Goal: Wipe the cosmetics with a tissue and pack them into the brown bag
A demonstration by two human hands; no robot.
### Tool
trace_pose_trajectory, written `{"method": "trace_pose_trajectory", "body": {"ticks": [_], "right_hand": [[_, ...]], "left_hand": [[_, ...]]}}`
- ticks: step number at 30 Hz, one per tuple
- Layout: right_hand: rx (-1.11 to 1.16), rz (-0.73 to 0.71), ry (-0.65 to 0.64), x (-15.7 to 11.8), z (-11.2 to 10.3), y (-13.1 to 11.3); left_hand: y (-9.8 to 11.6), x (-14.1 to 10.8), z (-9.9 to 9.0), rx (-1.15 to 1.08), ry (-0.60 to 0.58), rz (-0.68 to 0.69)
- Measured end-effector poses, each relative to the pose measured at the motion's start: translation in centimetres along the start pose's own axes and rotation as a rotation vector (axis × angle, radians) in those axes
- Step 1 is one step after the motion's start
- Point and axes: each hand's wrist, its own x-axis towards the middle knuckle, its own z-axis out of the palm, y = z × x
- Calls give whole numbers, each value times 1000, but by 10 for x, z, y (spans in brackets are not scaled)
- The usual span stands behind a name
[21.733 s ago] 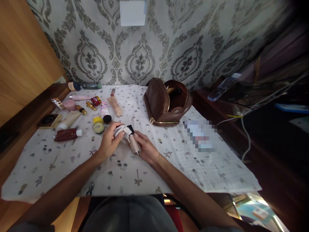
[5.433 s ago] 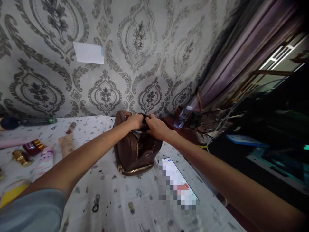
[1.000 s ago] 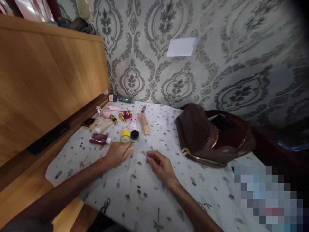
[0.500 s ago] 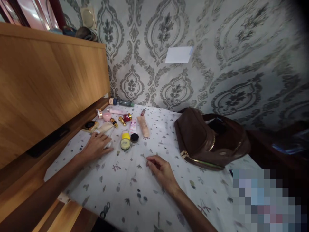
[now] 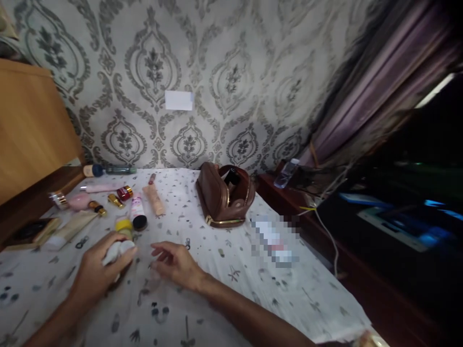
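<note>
My left hand [image 5: 103,262] is closed around a small whitish object with a rounded end [image 5: 121,250], partly hidden by my fingers; its kind cannot be made out. To its right, my right hand [image 5: 177,265] hovers low over the patterned sheet, fingers bent and apart, with nothing in them. Just beyond my left hand sit a yellow-lidded jar [image 5: 124,225], a black-capped pink and white bottle [image 5: 138,212] and a peach tube [image 5: 155,200]. A cream tube [image 5: 70,231] and a black and gold compact [image 5: 32,233] lie to the left.
An unzipped brown bag [image 5: 224,197] stands toward the wall, a dark item inside. Right of it lies a pixelated item [image 5: 273,241]. Farther left are a red jar [image 5: 125,193], a green bottle [image 5: 121,170] and a pink tube [image 5: 101,187]. A clear bottle [image 5: 287,173] stands by the curtain.
The view has swung right. My left hand has left the spot by the cream tube and now grips the whitish object nearer my right hand. The right hand's fingers have spread somewhat.
</note>
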Motion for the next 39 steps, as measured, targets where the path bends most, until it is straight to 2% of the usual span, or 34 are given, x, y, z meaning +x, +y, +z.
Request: {"method": "trace_pose_trajectory", "body": {"ticks": [2,4,6,8,12,15,19,24,30,32,34,37,39], "right_hand": [[40,-38,-20,-4,2,-3],[55,-77,8,-9,2,-1],[150,-66,-5,-15,-1,6],[317,4,-76,-19,-3,11],[520,137,-165,-22,-6,14],[617,148,-148,-21,-7,11],[686,147,-132,-22,-8,8],[722,90,-11,-20,-9,8],[753,14,223,-15,-19,11],[757,-7,301,-15,-23,11],[741,-34,349,-14,-27,11],[711,-68,354,-11,-30,11],[698,-71,324,-11,-30,10]], "left_hand": [[20,-3,29,-131,-40,-12],[28,-6,54,-219,-134,-46],[27,-7,70,-255,-202,-81],[23,-6,77,-253,-220,-89],[20,-1,78,-214,-194,-26],[24,2,78,-209,-195,18],[30,3,79,-260,-282,-13],[29,0,76,-316,-412,-16],[15,-8,82,-318,-365,9],[14,-10,82,-330,-319,-24],[17,-11,81,-390,-323,-104],[22,-10,80,-600,-449,-323],[22,-10,81,-727,-482,-430]]}}
